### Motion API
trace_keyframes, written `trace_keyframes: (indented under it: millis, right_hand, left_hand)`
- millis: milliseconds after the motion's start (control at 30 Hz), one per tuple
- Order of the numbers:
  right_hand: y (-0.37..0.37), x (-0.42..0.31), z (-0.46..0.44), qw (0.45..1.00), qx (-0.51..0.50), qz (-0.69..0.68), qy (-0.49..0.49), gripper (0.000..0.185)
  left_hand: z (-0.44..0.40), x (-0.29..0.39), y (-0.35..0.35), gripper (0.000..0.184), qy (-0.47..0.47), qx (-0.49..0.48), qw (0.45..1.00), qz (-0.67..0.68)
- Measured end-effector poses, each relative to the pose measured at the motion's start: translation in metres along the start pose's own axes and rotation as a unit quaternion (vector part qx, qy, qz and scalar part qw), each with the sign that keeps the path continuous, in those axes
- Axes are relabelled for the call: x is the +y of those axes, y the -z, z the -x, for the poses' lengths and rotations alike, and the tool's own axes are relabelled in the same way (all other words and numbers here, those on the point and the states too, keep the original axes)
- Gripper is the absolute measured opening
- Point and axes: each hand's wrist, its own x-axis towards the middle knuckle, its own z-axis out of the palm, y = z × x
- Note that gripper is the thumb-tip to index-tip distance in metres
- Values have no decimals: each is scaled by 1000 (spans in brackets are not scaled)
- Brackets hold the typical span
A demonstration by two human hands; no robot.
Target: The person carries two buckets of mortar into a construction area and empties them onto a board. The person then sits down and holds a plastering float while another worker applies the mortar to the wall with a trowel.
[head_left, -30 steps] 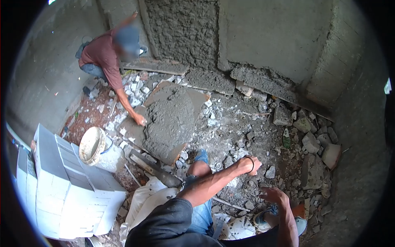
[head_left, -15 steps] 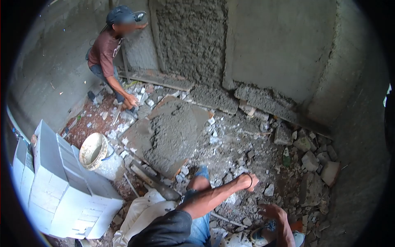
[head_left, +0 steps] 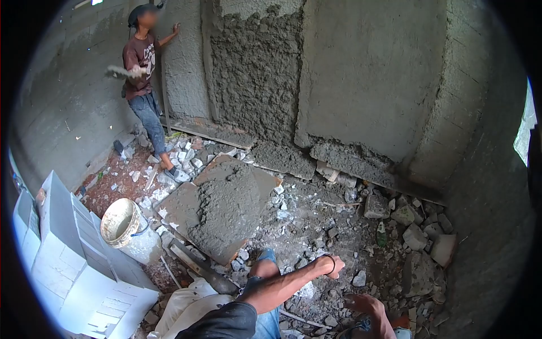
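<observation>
My left hand [head_left: 335, 267], with a dark band at the wrist, is stretched over the rubble floor. Its fingers are curled closed, and nothing shows in them. Lower and to the right, my right hand [head_left: 364, 305] hangs with its fingers loosely apart, holding nothing visible. Closest to it are loose stones and a shoe, partly hidden by the arm. A grey mortar heap [head_left: 223, 212] lies on a flat board [head_left: 174, 204] beyond my knee. The far wall carries rough wet mortar [head_left: 257, 73] beside a smoother panel.
A co-worker [head_left: 141, 62] stands at the far left, a mortar-coated flat tool [head_left: 123, 72] in one hand. A dirty white bucket [head_left: 131, 230] stands beside stacked pale blocks [head_left: 79, 248]. Broken stones [head_left: 419, 274] line the right side. Mortar-covered planks [head_left: 353, 161] run along the wall's foot.
The co-worker has straightened up from a bend, lifting the flat tool and placing the other hand against the wall. My view has tilted upward slightly; my hands keep nearly the same pose.
</observation>
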Motion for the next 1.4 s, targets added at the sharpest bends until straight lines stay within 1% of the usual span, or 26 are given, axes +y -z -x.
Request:
trace_keyframes:
  millis: [33,100,133,167,200,233,300,333,400,433,500,533,600,633,667,700,733,800,900,1000,1067,1133,1267,1333,1400]
  right_hand:
    - [-2,3,4,1000,0,0,0,39]
    - [2,-33,3,995,72,62,15,40]
    - [0,-34,3,995,72,62,13,40]
    - [-1,-35,3,995,90,29,37,40]
    - [-3,-34,3,992,109,-4,62,41]
    - [-3,-31,2,992,108,-5,60,41]
    - [-2,-18,-1,991,63,-2,115,54]
    - [-2,-6,2,991,62,-2,114,54]
    - [-2,3,7,997,34,49,58,48]
    - [-4,5,13,997,34,48,57,48]
    - [2,-25,13,985,135,2,108,50]
    - [1,-23,13,985,135,2,108,50]
    - [-3,-12,15,983,135,17,119,44]
    - [-14,17,10,984,135,17,119,44]
    - [-31,62,-3,994,9,102,-31,45]
    - [-37,75,-11,959,-118,182,-180,45]
    - [-41,86,-8,959,-119,181,-181,45]
    - [-34,72,-17,951,-158,164,-207,46]
    - [-24,55,-28,935,-216,135,-247,48]
    - [-31,72,-22,940,-202,116,-250,49]
    - [-29,71,-24,937,-212,105,-258,48]
    - [-31,75,-28,938,-218,134,-232,48]
    - [-29,66,-32,930,-231,137,-252,49]
    - [-28,62,-33,930,-234,117,-259,49]
    - [-29,63,-33,935,-219,121,-250,52]
  left_hand:
    - [3,2,4,37,9,-5,1000,1]
    - [5,4,2,37,17,-11,1000,6]
    - [3,2,-1,33,12,16,1000,3]
    - [1,0,-4,30,8,42,999,1]
    - [0,-1,-5,30,7,41,999,2]
    - [-2,-2,-7,30,5,45,999,10]
    - [2,0,-2,30,8,38,999,14]
    - [6,3,5,30,9,37,999,14]
    - [10,7,9,30,18,20,1000,12]
    - [8,6,7,30,17,19,1000,11]
    - [5,4,4,31,14,26,1000,6]
    - [5,4,3,31,14,26,1000,6]
    - [10,5,6,31,7,35,999,14]
    - [8,4,4,31,7,34,999,14]
    - [4,0,-2,31,5,42,999,17]
    - [1,-2,-5,30,3,50,998,21]
    - [-3,-4,-7,30,3,49,999,22]
    - [-8,-6,-6,41,5,-25,999,23]
    - [-7,-8,-9,41,5,-13,999,37]
    - [-6,-3,-6,38,-14,-1,1000,-2]
    - [-2,-1,-3,38,-5,-6,1000,3]
    - [4,4,3,37,3,-6,1000,3]
    - [1,2,-2,35,24,-1,999,26]
    - [-2,-5,-12,34,-17,46,998,39]
    - [9,0,-4,33,-1,41,998,41]
